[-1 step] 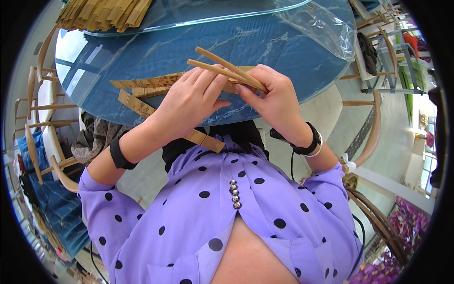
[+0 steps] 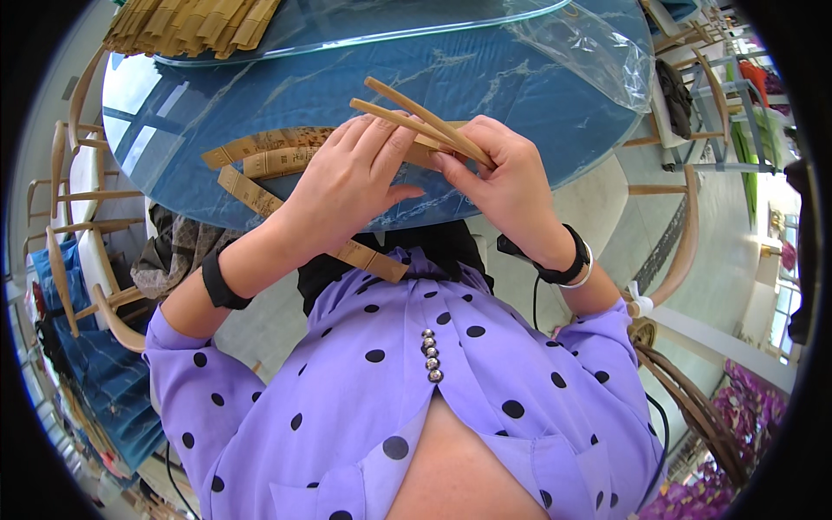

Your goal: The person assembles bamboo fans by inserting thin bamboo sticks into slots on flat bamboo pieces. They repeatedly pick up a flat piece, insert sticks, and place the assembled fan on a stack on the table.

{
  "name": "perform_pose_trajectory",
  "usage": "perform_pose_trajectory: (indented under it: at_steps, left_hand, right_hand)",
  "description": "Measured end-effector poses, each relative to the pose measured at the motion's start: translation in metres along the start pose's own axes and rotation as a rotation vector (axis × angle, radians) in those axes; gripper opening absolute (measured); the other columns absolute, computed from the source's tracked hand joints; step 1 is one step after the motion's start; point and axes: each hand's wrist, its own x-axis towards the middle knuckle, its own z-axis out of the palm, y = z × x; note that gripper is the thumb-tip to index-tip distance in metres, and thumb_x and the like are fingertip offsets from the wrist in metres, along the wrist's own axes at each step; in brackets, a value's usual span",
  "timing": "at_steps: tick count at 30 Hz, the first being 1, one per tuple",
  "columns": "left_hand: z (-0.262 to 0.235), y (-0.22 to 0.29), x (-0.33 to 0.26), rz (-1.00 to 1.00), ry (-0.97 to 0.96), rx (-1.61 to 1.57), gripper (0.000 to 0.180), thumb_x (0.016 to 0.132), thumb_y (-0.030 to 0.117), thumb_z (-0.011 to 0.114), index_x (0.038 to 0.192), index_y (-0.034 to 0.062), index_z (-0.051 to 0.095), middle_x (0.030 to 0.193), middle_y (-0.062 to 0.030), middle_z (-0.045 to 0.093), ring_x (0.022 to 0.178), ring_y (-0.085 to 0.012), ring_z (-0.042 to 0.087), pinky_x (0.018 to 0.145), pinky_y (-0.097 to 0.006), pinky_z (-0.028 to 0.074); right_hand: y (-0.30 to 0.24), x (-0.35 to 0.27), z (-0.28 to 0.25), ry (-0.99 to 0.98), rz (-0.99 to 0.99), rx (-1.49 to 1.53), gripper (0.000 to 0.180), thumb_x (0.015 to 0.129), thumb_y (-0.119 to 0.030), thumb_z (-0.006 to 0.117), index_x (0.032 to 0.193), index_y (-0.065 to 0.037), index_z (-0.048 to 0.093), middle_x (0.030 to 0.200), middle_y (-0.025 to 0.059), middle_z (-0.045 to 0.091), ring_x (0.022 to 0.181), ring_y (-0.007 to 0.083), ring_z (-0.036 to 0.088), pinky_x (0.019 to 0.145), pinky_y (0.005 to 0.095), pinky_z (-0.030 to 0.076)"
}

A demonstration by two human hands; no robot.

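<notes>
A pair of bamboo chopsticks (image 2: 414,117) is held over the near edge of a round blue table (image 2: 537,113). My right hand (image 2: 507,186) grips their lower end, and the tips point up and to the left. My left hand (image 2: 347,186) lies against them from the left with its fingers around the sticks and a tan paper sleeve (image 2: 422,156) between the hands. More tan paper sleeves (image 2: 269,156) lie on the table left of my left hand. Another sleeve (image 2: 368,258) pokes out under my left forearm.
A heap of wrapped chopsticks (image 2: 186,26) sits at the table's far left, partly on a glass turntable (image 2: 373,30). A clear plastic bag (image 2: 598,48) lies at the far right. Wooden chairs (image 2: 69,182) stand on the left, and another chair (image 2: 685,260) on the right.
</notes>
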Motion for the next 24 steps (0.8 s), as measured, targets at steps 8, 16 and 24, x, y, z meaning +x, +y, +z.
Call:
perform_pose_trajectory:
  at_steps: [8,16,24]
  left_hand:
    - [0.015,-0.017,-0.010,0.068,0.050,0.090,0.069,0.077,0.029,0.083,0.134,-0.0001,0.056,0.128,-0.0129,0.054,0.122,-0.0310,0.053,0.105,-0.045,0.044]
    - [0.024,-0.024,-0.016,0.047,-0.058,0.072,0.048,0.084,0.019,0.077,0.126,0.0034,0.059,0.120,-0.0104,0.055,0.117,-0.0297,0.054,0.100,-0.043,0.045]
    - [0.028,-0.026,-0.018,0.031,-0.020,0.002,0.045,0.084,0.014,0.076,0.125,0.0042,0.060,0.120,-0.0103,0.055,0.116,-0.0296,0.055,0.098,-0.042,0.046]
  right_hand:
    - [0.002,0.002,-0.003,-0.066,0.161,0.002,0.019,0.094,-0.017,0.070,0.100,0.001,0.070,0.074,0.0139,0.066,0.063,0.0245,0.062,0.060,0.0357,0.047]
    - [-0.001,-0.004,-0.007,0.009,0.119,-0.140,0.022,0.094,-0.020,0.073,0.103,0.000,0.070,0.080,0.0115,0.067,0.063,0.0227,0.063,0.061,0.0336,0.049]
    - [-0.017,-0.067,0.030,-0.385,-0.103,-0.180,0.045,0.085,-0.038,0.081,0.104,0.001,0.070,0.082,0.0137,0.068,0.077,0.0312,0.069,0.067,0.0403,0.055]
